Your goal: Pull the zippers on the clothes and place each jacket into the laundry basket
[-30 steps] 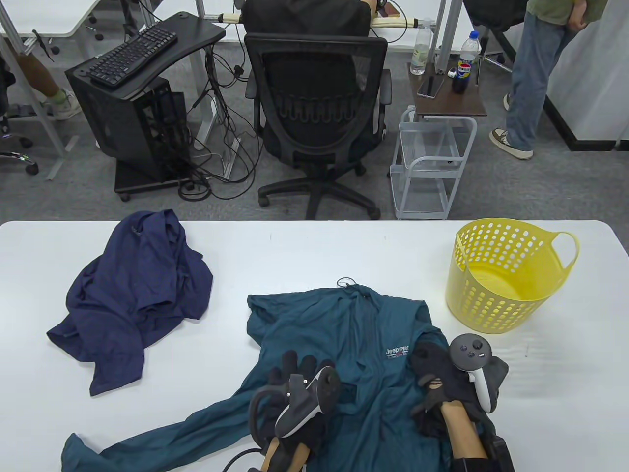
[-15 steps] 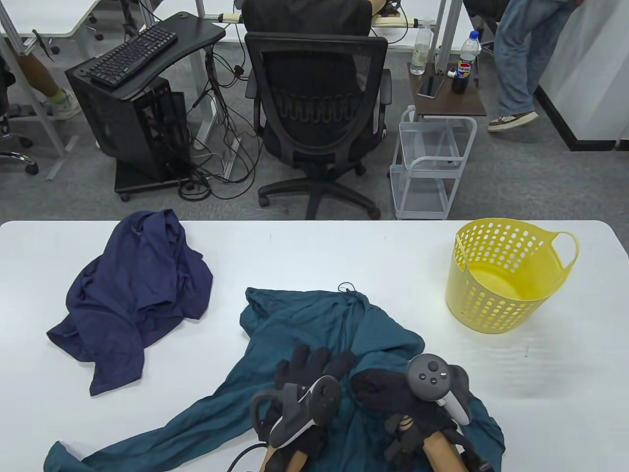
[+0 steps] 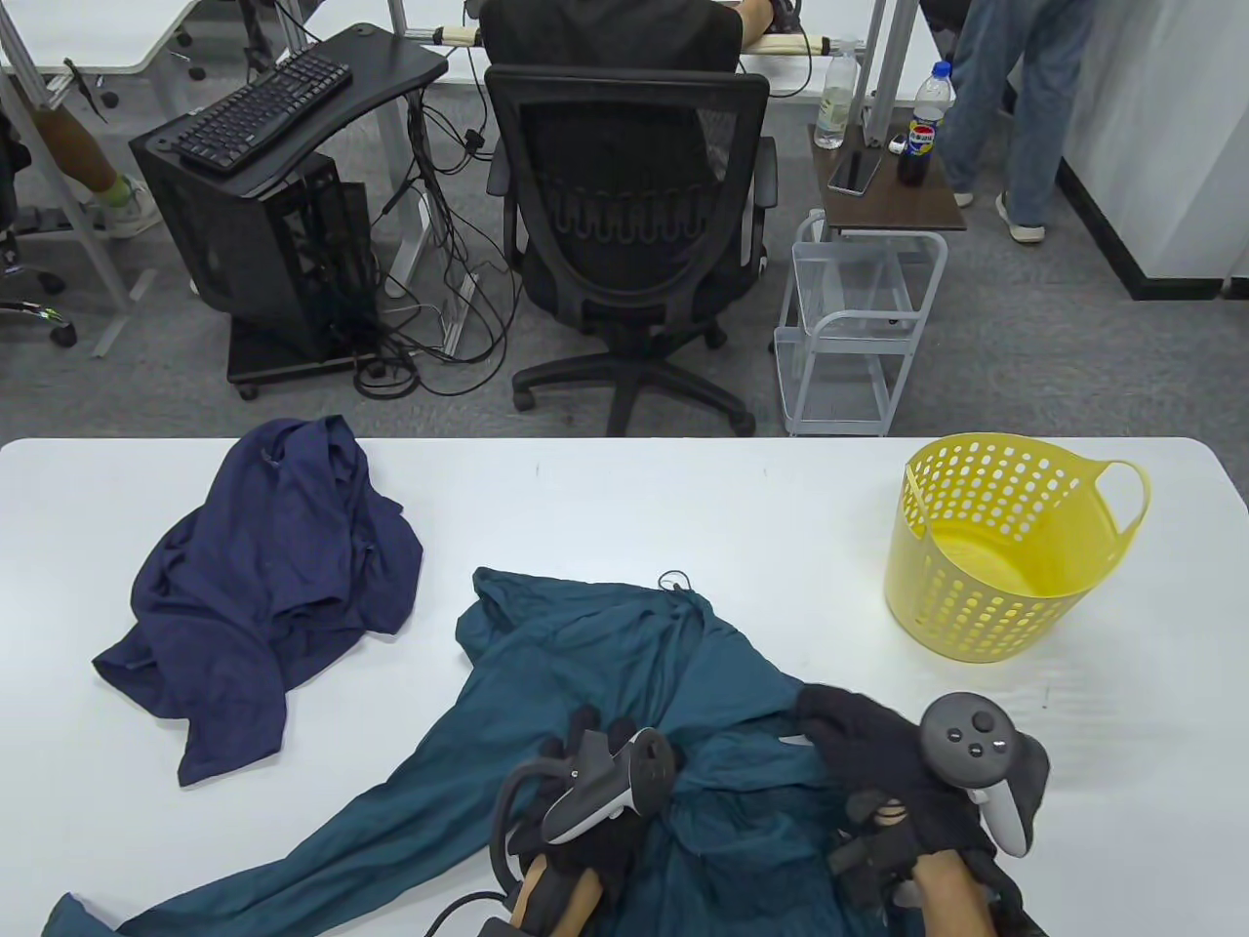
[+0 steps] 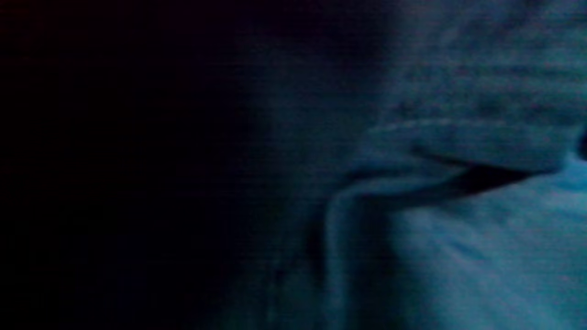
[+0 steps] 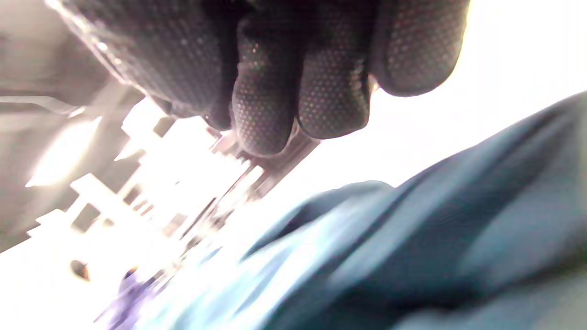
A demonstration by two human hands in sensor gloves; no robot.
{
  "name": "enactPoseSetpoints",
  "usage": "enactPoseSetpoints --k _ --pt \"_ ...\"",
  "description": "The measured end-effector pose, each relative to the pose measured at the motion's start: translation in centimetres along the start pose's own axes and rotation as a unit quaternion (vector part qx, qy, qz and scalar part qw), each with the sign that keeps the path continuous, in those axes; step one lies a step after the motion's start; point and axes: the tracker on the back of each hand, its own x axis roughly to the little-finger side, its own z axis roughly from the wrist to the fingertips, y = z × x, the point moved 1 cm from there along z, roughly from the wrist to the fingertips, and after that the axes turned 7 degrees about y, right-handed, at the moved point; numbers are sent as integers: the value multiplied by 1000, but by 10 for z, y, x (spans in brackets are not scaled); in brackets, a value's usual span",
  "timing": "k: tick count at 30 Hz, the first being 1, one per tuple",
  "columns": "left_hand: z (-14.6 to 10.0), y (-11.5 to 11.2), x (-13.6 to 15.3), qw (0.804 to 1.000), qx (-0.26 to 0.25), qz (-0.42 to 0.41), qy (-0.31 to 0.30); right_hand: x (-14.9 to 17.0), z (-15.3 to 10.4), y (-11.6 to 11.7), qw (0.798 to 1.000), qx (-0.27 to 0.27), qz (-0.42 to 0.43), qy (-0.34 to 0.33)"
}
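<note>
Nearest me, my left hand point(image 3: 595, 781) is buried in the bunched middle of the crumpled teal fabric jacket point(image 3: 605, 654), fingers apparently clenched into the cloth, though its wrist camera shows only dark folds so I cannot tell for sure; my right hand point(image 3: 878, 761) lies at the jacket's right edge, fingers curled, and whether they pinch fabric I cannot tell either. I judge both hands gather the garment into a bundle that will lift cleanly. Farther off, the perforated yellow plastic laundry basket point(image 3: 1005, 595) stands to the right for a short carry, the rumpled navy jacket point(image 3: 273, 586) waiting far left.
</note>
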Motion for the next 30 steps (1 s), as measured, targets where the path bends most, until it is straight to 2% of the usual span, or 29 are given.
enactPoseSetpoints --k 1,2,4,7,9,10,11,13,16,18,19,21,23,25,27,28,30 --pt "0 0 0 1000 0 1 0 9 3 -4 999 10 -41 32" --pt "0 0 -1 1000 0 1 1 16 5 -3 996 -11 -71 50" --pt "0 0 -1 1000 0 3 1 26 10 8 985 -116 -107 69" --pt "-1 0 -2 1000 -2 3 1 27 10 28 971 -219 -71 67" --pt "-1 0 -1 1000 -4 3 3 23 7 43 952 -281 -104 68" --pt "-1 0 -1 1000 -3 3 5 21 7 46 950 -275 -134 66" --pt "-2 1 0 1000 -6 3 10 18 7 51 950 -246 -182 65" --pt "-7 10 1 998 -55 0 23 12 8 51 955 -174 -233 60" --pt "-29 40 2 980 -187 -41 58 -3 4 48 974 -138 -177 13" --pt "-44 56 -2 961 -252 -102 49 -13 -1 42 984 -109 -138 -29" --pt "-48 62 -9 957 -259 -127 20 -19 -4 38 987 -88 -126 -52" --pt "-46 68 -25 961 -234 -144 -36 -28 -11 32 988 -51 -107 -98" --pt "-31 68 -43 976 -184 -102 -53 -37 -20 26 984 -32 -81 -156" --pt "-14 66 -51 982 -182 -43 -23 -43 -26 21 982 -7 -49 -184" --pt "-1 67 -49 973 -227 -27 25 -47 -31 18 977 3 -34 -209" --pt "2 68 -46 968 -247 -31 41 -49 -32 18 977 0 -34 -212" --pt "5 68 -32 952 -287 -68 80 -50 -32 23 974 -47 -67 -210"
